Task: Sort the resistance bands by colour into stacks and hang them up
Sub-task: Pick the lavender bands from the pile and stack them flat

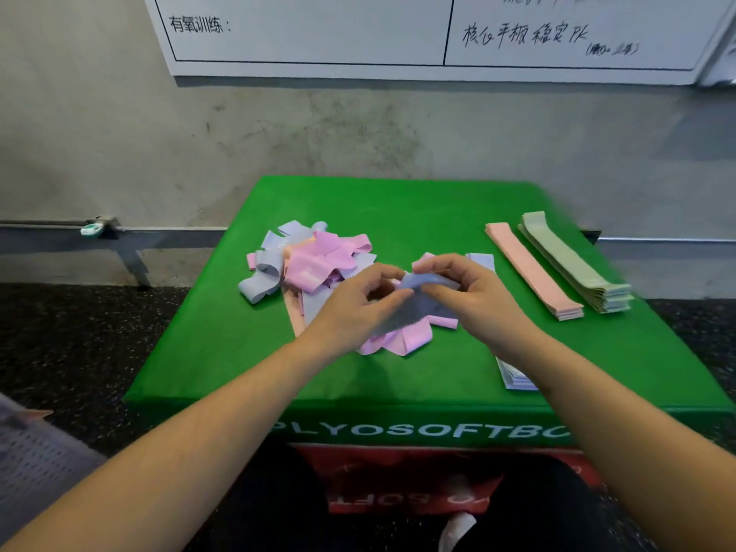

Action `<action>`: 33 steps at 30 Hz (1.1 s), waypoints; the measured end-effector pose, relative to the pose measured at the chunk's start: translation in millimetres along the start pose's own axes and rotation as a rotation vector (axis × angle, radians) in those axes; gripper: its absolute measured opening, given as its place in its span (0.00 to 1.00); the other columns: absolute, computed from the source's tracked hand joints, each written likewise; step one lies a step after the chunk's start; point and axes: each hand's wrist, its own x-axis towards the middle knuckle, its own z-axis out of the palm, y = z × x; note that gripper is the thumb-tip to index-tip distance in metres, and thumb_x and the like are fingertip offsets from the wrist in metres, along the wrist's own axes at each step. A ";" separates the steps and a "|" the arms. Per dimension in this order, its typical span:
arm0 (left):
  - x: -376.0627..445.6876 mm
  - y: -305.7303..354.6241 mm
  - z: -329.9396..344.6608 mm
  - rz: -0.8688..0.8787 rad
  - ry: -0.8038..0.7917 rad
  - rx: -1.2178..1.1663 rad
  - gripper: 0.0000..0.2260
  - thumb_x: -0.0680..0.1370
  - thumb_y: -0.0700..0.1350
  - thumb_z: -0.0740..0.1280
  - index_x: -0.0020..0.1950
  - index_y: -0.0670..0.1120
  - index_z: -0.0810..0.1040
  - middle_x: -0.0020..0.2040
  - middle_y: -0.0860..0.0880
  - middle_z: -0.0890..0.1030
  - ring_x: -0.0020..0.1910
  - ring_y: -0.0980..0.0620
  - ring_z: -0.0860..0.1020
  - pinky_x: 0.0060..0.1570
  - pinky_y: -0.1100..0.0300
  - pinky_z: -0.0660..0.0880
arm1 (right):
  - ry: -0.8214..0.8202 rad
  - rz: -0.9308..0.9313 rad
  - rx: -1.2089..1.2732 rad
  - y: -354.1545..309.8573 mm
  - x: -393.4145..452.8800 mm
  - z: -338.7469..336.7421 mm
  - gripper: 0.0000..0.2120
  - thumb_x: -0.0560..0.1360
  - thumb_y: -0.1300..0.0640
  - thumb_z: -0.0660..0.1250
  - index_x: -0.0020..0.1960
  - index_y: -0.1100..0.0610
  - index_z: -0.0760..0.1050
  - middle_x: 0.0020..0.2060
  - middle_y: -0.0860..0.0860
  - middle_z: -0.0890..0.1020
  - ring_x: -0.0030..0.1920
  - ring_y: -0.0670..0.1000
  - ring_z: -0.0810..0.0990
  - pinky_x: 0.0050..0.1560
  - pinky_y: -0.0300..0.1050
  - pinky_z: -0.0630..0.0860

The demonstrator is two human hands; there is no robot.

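1. A person sits at a green foam box [398,376] in the middle of the frame, both bare forearms reaching in from the lower corners.
2. The left hand [350,308] and the right hand [470,296] meet at centre frame, each with fingers curled, pinching the same blue-grey band [418,300] between thumb and fingertips just above the box top.
3. Beneath and left of the hands lies a loose pile of bands [310,260], pink and pale blue-grey tangled together, with a few pink loops spilling toward the lower centre.
4. At the right of the frame, two neat stacks lie side by side, running diagonally: a pink stack [533,268] and, just beyond it, a pale green stack [577,264].
5. A pale blue stack [515,380] lies under the right forearm, mostly hidden.
6. A whiteboard [310,41] with handwriting hangs on the grey wall along the top.
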 end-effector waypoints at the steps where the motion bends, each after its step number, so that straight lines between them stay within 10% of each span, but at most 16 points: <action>1: -1.9 6.6 2.8 0.004 0.017 -0.015 0.02 0.80 0.47 0.69 0.52 0.52 0.78 0.45 0.53 0.82 0.42 0.64 0.76 0.42 0.72 0.71 | -0.005 -0.006 -0.001 0.0 -4.8 -3.6 0.15 0.77 0.70 0.67 0.51 0.50 0.79 0.51 0.50 0.84 0.50 0.42 0.79 0.53 0.38 0.76; 6: -15.4 31.0 17.4 0.015 -0.001 -0.099 0.07 0.82 0.43 0.66 0.44 0.48 0.74 0.33 0.59 0.76 0.32 0.62 0.71 0.36 0.67 0.66 | 0.003 0.007 -0.036 0.4 -27.6 -19.3 0.18 0.77 0.66 0.70 0.61 0.48 0.75 0.54 0.57 0.82 0.49 0.49 0.81 0.51 0.45 0.78; 10: -24.9 45.0 26.4 0.025 0.015 -0.263 0.06 0.76 0.46 0.65 0.41 0.48 0.71 0.36 0.54 0.75 0.40 0.54 0.71 0.43 0.56 0.66 | 0.101 0.021 -0.065 -3.7 -46.4 -27.9 0.16 0.74 0.59 0.75 0.57 0.46 0.76 0.51 0.47 0.82 0.45 0.39 0.80 0.48 0.34 0.76; 17: -34.5 52.7 41.6 0.018 0.002 -0.371 0.07 0.74 0.41 0.64 0.38 0.45 0.67 0.42 0.59 0.81 0.59 0.64 0.77 0.52 0.54 0.68 | 0.289 0.213 0.070 0.9 -75.3 -30.4 0.04 0.78 0.53 0.69 0.51 0.52 0.79 0.47 0.50 0.84 0.47 0.51 0.81 0.48 0.48 0.78; 20: -39.5 52.6 46.8 0.047 -0.031 -0.308 0.10 0.75 0.42 0.65 0.39 0.42 0.65 0.47 0.59 0.83 0.67 0.63 0.73 0.58 0.59 0.69 | 0.254 0.341 0.264 -3.1 -83.1 -26.9 0.14 0.81 0.46 0.63 0.52 0.55 0.81 0.46 0.52 0.86 0.46 0.53 0.84 0.48 0.50 0.79; 24: -48.2 50.6 53.7 0.074 -0.054 -0.225 0.10 0.73 0.47 0.64 0.38 0.46 0.64 0.42 0.44 0.77 0.44 0.52 0.71 0.45 0.55 0.64 | 0.368 0.307 0.413 -4.5 -87.3 -27.1 0.04 0.77 0.53 0.71 0.49 0.53 0.79 0.40 0.48 0.85 0.43 0.52 0.82 0.47 0.48 0.78; 27: -57.3 52.3 57.5 0.089 -0.076 -0.135 0.10 0.75 0.41 0.64 0.37 0.48 0.64 0.31 0.56 0.68 0.32 0.56 0.64 0.36 0.63 0.62 | 0.416 0.270 0.464 -6.1 -90.7 -25.7 0.04 0.75 0.61 0.72 0.48 0.55 0.78 0.38 0.51 0.85 0.39 0.50 0.82 0.44 0.45 0.79; 33: -63.6 52.2 63.9 -0.052 -0.152 -0.193 0.08 0.77 0.43 0.66 0.40 0.48 0.68 0.32 0.57 0.70 0.33 0.55 0.68 0.38 0.60 0.69 | 0.415 0.187 0.420 -8.0 -99.7 -24.6 0.08 0.77 0.66 0.69 0.49 0.54 0.80 0.36 0.49 0.85 0.38 0.48 0.82 0.38 0.39 0.80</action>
